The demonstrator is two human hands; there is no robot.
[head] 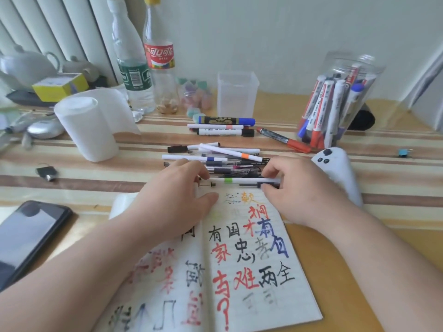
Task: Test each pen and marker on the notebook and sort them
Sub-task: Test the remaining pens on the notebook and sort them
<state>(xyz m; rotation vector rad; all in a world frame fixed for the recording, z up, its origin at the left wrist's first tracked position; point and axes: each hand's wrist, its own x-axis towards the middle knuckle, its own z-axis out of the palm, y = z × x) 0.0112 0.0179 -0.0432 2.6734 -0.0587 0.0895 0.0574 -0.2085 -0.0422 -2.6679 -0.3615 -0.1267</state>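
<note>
1. Pinching with curled fingers and thumb, right hand [299,190] holds the right end of a slim white pen [239,180] with a green band, center frame; left hand [177,195] bends its fingers onto the other end, thumb flat on paper; whether it grips, I cannot tell.
2. Glossy striped table [335,248] spans the frame.
3. Open lined notebook [251,271], lower center, carries red, black and blue inked characters; the white pen lies along its top edge.
4. Clear round plastic jar [374,75], upper right, packed with markers [328,104].
5. Loose pile of pens [227,161], just above the hands.

Forearms reaching forward, left grip [182,188] palm-down, fingers curled; right grip [294,188] pinching pen [239,180] end
</note>
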